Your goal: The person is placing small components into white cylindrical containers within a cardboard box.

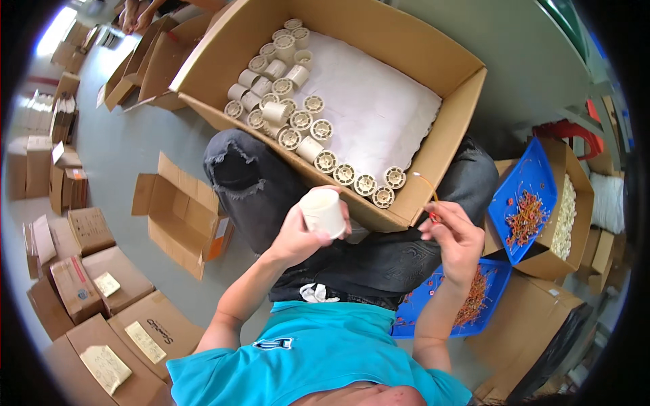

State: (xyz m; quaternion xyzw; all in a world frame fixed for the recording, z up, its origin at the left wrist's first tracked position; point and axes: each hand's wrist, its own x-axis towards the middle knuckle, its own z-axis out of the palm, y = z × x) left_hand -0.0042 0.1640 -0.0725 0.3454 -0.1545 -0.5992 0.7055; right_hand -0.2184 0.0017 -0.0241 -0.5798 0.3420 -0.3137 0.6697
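Observation:
A white plastic cylinder-shaped cup (323,212) is gripped in my left hand (296,235), its fingers wrapped round the side above my lap. My right hand (457,238) pinches a small red part with a thin orange wire (426,184) that sticks up and ends in a pale tip. The two hands are apart, with the near corner of a large cardboard box (464,101) between and beyond them. Inside that box, several off-white cylinders with slotted round ends (301,120) stand or lie along the left and near sides, on a white sheet (369,91).
To my right, blue trays (550,177) (500,287) hold piles of red and orange wired parts (525,218). A cardboard box of small cream pieces (565,220) sits beside them. An open carton (179,216) and stacked boxes (101,271) are at left. Another person's hands (137,17) show at far left.

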